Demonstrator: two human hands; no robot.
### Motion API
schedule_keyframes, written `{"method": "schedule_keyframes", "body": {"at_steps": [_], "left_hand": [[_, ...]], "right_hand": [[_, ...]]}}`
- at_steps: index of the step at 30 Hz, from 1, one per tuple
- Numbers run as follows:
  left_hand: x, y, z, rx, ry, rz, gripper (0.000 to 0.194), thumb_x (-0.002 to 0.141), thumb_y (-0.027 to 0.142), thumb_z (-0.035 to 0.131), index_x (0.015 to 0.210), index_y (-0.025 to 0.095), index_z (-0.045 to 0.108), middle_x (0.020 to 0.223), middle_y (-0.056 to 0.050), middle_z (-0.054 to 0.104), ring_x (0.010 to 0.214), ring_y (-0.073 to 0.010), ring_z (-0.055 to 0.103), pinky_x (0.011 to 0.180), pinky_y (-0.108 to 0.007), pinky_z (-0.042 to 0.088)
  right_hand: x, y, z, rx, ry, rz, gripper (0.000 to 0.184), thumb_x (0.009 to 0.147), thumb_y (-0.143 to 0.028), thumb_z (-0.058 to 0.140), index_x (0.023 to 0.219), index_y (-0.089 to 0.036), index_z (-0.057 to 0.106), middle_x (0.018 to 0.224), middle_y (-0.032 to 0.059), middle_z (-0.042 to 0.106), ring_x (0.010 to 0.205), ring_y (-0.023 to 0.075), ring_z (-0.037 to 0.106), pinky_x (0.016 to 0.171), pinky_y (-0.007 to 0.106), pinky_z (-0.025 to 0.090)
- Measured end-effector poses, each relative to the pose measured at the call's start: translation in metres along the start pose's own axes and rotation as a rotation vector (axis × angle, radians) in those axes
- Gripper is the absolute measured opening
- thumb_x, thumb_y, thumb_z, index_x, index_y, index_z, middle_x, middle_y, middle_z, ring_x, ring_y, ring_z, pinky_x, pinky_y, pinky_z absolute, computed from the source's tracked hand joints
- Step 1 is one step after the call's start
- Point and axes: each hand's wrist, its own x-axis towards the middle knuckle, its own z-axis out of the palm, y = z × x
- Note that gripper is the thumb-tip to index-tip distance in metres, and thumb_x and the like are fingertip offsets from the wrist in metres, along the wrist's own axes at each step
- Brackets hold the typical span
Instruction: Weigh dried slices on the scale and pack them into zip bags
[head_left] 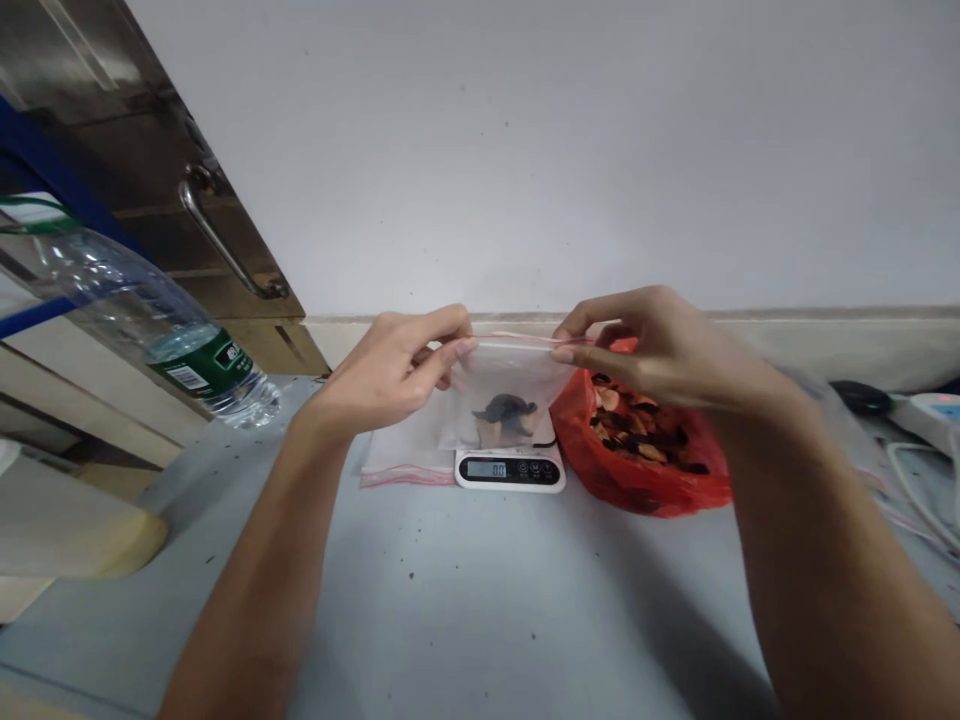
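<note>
A clear zip-lock bag (499,370) with a red line along its top hangs upright between my two hands, over a white digital scale (510,480). Dark and pale dried slices (510,415) lie in the bottom of the bag. My left hand (397,365) pinches the bag's top left corner between thumb and fingers. At the top right corner, my right hand (645,345) pinches the same edge. The scale's display (487,469) appears to read 0.0. Right of the scale stands a red plastic bag (637,495), open, with many dried slices (637,430) inside.
More flat zip-lock bags (409,475) lie left of the scale. A water bottle (199,345) and a translucent container (67,510) stand at the left. A black object (861,397) and a white cable (911,490) are at the right. A white wall (525,150) rises behind.
</note>
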Motion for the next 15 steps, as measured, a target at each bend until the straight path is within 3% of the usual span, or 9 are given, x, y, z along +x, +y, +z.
{"method": "schedule_keyframes", "body": {"at_steps": [5,7,10,11,13,15], "left_hand": [[-0.003,0.0,-0.006,-0.028,0.006,-0.012,0.024,0.103,0.031,0.051,0.083,0.021,0.057,0.075,0.0,0.073,0.069,-0.0151,0.075,0.062,-0.024,0.056],[-0.009,-0.001,-0.014,-0.053,0.11,-0.035,0.024,0.102,0.033,0.053,0.081,0.022,0.056,0.075,0.0,0.074,0.066,-0.0155,0.074,0.06,-0.025,0.057],[-0.019,-0.001,-0.031,-0.029,0.374,-0.027,0.022,0.102,0.037,0.055,0.085,0.024,0.059,0.078,0.001,0.073,0.066,-0.015,0.072,0.063,-0.028,0.059],[-0.02,0.0,-0.034,0.032,0.392,0.001,0.021,0.103,0.036,0.055,0.086,0.025,0.062,0.077,0.002,0.073,0.069,-0.0146,0.071,0.067,-0.028,0.059],[-0.018,0.005,-0.033,0.145,0.359,0.075,0.019,0.102,0.031,0.057,0.086,0.025,0.066,0.076,0.002,0.073,0.07,-0.0139,0.068,0.07,-0.027,0.056],[-0.009,0.013,-0.022,0.216,0.252,0.185,0.019,0.101,0.028,0.058,0.086,0.024,0.069,0.08,0.001,0.075,0.074,-0.0144,0.067,0.072,-0.027,0.053]], "right_hand": [[-0.006,0.016,-0.013,-0.047,0.029,0.064,0.031,0.079,-0.053,0.068,0.066,-0.024,0.068,0.059,0.0014,0.063,0.053,0.0163,0.051,0.053,0.033,0.041],[-0.013,0.027,-0.024,-0.095,0.094,0.129,0.029,0.074,-0.051,0.07,0.062,-0.025,0.068,0.058,0.0026,0.064,0.056,0.0189,0.055,0.054,0.034,0.043],[-0.024,0.037,-0.038,-0.091,0.227,0.231,0.025,0.073,-0.047,0.074,0.061,-0.025,0.069,0.062,0.0046,0.067,0.063,0.0211,0.061,0.06,0.037,0.049],[-0.026,0.035,-0.04,-0.051,0.246,0.231,0.024,0.074,-0.046,0.074,0.063,-0.025,0.069,0.067,0.0055,0.069,0.066,0.0213,0.064,0.062,0.037,0.051],[-0.025,0.024,-0.038,0.066,0.185,0.182,0.02,0.076,-0.044,0.075,0.075,-0.024,0.073,0.082,0.0071,0.075,0.076,0.0226,0.069,0.068,0.036,0.055],[-0.019,0.008,-0.03,0.183,-0.034,0.117,0.032,0.074,-0.043,0.079,0.1,-0.025,0.076,0.101,0.0079,0.078,0.09,0.0252,0.073,0.074,0.036,0.058]]}}
